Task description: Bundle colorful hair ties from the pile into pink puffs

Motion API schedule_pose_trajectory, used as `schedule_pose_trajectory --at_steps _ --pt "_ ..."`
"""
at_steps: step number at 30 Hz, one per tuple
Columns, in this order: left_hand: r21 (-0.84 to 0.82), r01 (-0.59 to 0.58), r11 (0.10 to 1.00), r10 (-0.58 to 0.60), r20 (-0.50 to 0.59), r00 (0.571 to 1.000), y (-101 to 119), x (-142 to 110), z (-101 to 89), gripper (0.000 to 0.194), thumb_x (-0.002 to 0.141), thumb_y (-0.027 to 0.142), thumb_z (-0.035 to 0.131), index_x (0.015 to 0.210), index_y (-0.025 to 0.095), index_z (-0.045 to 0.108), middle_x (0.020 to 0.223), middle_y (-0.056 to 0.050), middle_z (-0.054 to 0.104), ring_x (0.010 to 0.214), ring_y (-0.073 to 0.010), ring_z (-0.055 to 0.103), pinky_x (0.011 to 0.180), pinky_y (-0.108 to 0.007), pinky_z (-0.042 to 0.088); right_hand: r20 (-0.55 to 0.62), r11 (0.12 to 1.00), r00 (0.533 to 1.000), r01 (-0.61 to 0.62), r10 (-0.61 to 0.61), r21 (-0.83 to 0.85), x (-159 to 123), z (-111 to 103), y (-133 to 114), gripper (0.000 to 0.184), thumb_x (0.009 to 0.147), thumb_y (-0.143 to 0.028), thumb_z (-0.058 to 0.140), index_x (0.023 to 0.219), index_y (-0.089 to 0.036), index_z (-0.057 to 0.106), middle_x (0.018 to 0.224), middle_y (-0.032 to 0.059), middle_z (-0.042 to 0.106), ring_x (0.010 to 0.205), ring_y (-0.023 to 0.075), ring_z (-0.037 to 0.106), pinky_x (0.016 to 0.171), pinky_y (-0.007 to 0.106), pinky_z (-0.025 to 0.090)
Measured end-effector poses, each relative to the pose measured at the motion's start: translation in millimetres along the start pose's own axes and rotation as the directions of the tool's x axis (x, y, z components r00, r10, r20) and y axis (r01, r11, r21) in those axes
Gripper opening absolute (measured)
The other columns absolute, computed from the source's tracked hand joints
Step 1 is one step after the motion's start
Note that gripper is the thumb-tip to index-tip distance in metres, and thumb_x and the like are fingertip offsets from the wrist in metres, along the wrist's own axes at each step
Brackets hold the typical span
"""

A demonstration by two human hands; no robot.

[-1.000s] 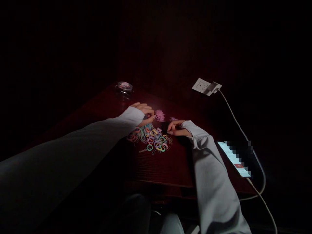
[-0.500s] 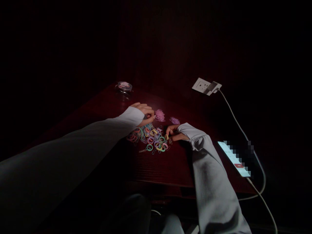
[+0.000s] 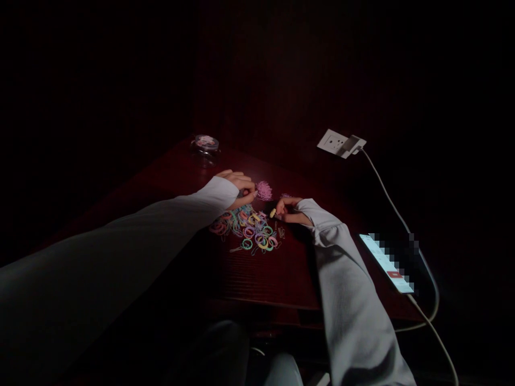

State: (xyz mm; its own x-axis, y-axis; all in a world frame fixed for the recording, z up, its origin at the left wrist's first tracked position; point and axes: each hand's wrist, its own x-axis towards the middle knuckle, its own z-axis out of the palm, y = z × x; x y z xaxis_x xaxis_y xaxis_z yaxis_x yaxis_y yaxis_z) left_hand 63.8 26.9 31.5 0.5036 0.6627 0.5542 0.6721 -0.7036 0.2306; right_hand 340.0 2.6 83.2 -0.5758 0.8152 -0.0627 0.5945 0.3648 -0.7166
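Observation:
My right hand [image 3: 288, 209] pinches a small yellow hair tie [image 3: 273, 213] between thumb and fingers, just above the right side of a mixed heap. That heap of colourful hair ties [image 3: 248, 231] has pastel rings and thin looped pieces tangled together. Curled beside a mound of thin pink pieces [image 3: 264, 191] is my left hand [image 3: 241, 185], its thumb and fingertips closed together. Whatever they hold, if anything, is too small to make out. A small purple pile [image 3: 286, 196] is mostly hidden behind my right hand.
A clear lidded jar [image 3: 206, 150] stands at the far left of the dark red table [image 3: 257, 279]. On the right lies a lit phone [image 3: 386, 262] with a white cable [image 3: 386, 187] near it. A charger [image 3: 354, 145] sits in a wall socket [image 3: 332, 141].
My right hand has lifted the yellow hair tie off the heap's right edge and shifted slightly up and away, now covering more of the purple pile. My left hand has stayed put.

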Motion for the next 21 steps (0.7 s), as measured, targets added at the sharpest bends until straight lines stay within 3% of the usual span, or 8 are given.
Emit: schedule_pose_trajectory --at_steps 4,11,17,21 --pt "0.033 0.053 0.998 -0.052 -0.045 0.998 2.5 0.8 7.2 0.025 0.098 0.035 0.06 0.079 0.022 0.069 0.078 0.001 0.07 0.085 -0.0178 0.061 0.086 -0.034 0.038 0.031 0.997 0.998 -0.048 0.046 0.054 -1.6 2.7 -1.2 0.027 0.079 -0.043 0.085 0.083 -0.021 0.07 0.076 -0.0005 0.071 0.072 0.0151 0.061 0.075 0.03 0.046" --pt "0.047 0.027 0.999 -0.025 -0.05 0.998 0.8 1.1 9.0 0.023 0.096 0.031 0.061 0.076 0.022 0.067 0.077 0.002 0.071 0.083 -0.0169 0.061 0.084 -0.033 0.038 0.055 0.988 0.992 -0.122 0.117 0.096 -2.2 3.3 3.4 0.034 0.077 -0.05 0.09 0.079 -0.021 0.072 0.069 -0.001 0.073 0.067 0.0155 0.066 0.074 0.03 0.05" --pt "0.07 0.034 0.997 -0.031 -0.043 0.999 0.8 1.3 11.0 0.023 0.096 0.031 0.062 0.076 0.021 0.067 0.077 0.002 0.07 0.084 -0.0166 0.061 0.085 -0.032 0.038 0.098 0.99 0.987 -0.129 0.124 0.049 -1.7 -1.9 7.7 0.035 0.076 -0.052 0.09 0.08 -0.021 0.073 0.079 0.0005 0.079 0.077 0.0168 0.072 0.083 0.031 0.053" --pt "0.067 0.013 0.998 -0.009 -0.061 0.998 2.9 0.7 6.4 0.024 0.097 0.031 0.059 0.076 0.021 0.068 0.075 0.002 0.069 0.082 -0.0161 0.06 0.083 -0.031 0.038 0.123 0.984 0.984 -0.142 0.128 0.11 -3.2 -1.3 4.1 0.036 0.075 -0.051 0.091 0.077 -0.022 0.07 0.084 0.0024 0.081 0.082 0.0186 0.074 0.085 0.032 0.054"
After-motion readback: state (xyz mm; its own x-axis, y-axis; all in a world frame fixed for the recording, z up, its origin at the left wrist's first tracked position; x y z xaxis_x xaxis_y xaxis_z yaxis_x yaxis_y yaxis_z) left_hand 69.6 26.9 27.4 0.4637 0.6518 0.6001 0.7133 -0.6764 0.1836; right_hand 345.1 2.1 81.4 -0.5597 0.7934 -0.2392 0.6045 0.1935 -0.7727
